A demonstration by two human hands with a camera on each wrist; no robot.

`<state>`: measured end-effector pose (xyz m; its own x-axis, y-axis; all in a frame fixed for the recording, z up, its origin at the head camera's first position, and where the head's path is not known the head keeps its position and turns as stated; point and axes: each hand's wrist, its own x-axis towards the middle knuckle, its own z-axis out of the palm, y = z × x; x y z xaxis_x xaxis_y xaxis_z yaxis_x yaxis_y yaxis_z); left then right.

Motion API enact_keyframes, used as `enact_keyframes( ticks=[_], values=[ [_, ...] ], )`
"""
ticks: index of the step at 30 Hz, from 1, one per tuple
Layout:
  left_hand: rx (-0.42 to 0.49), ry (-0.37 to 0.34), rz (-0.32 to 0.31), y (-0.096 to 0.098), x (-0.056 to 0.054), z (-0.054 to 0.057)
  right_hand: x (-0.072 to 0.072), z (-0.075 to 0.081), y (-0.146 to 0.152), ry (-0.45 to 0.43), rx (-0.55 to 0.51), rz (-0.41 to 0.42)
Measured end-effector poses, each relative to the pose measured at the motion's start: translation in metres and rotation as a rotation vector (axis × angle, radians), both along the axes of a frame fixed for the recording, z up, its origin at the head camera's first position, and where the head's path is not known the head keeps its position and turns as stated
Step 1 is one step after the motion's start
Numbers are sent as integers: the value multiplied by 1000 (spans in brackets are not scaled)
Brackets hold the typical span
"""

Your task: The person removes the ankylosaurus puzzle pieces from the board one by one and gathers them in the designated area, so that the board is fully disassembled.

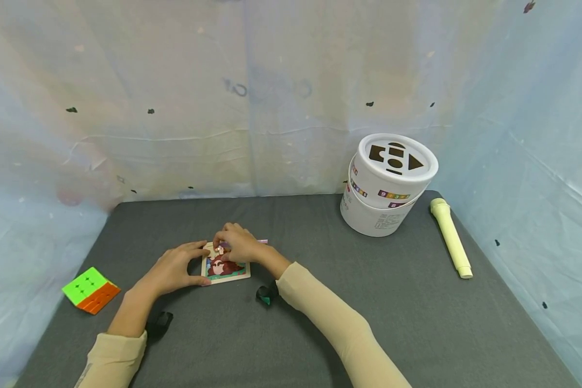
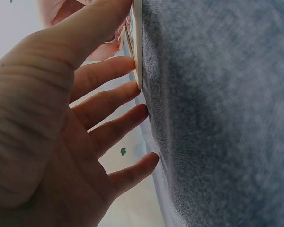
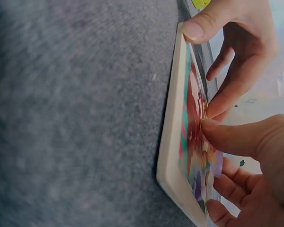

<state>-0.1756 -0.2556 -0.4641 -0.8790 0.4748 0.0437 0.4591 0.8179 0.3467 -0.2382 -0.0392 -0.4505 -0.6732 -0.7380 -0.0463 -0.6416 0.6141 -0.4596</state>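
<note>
A small wooden jigsaw puzzle with a pale frame and a red-brown cartoon picture lies flat on the dark grey table. My left hand holds its left side, thumb on the near corner and index finger at the far one. In the left wrist view, the other fingers of the left hand are spread along the cloth. Over the far part of the picture, my right hand pinches a small purplish puzzle piece, mostly hidden by the fingers. Its thumb is right at the picture.
A green and orange puzzle cube sits at the left edge. A white lidded bucket with shape cut-outs stands at the back right, beside a pale yellow stick. A pink-purple strip shows behind the right wrist. Plastic sheeting surrounds the table.
</note>
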Motion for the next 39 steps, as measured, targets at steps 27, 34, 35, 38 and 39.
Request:
enact_keyframes(
  ticks=[27, 34, 35, 38, 39],
  values=[
    [11, 8, -6, 0, -1, 2, -3, -6, 5, -70, -212, -25],
    [12, 4, -3, 0, 0, 2, -2, -8, 9, -168, -391, -78],
    [12, 2, -2, 0, 0, 2, -3, -8, 11, -184, -427, -86],
    [11, -1, 3, 1, 1, 2, -5, -7, 18, -200, -507, -103],
    [10, -1, 6, 1, 1, 1, -6, -6, 21, -204, -523, -111]
  ],
)
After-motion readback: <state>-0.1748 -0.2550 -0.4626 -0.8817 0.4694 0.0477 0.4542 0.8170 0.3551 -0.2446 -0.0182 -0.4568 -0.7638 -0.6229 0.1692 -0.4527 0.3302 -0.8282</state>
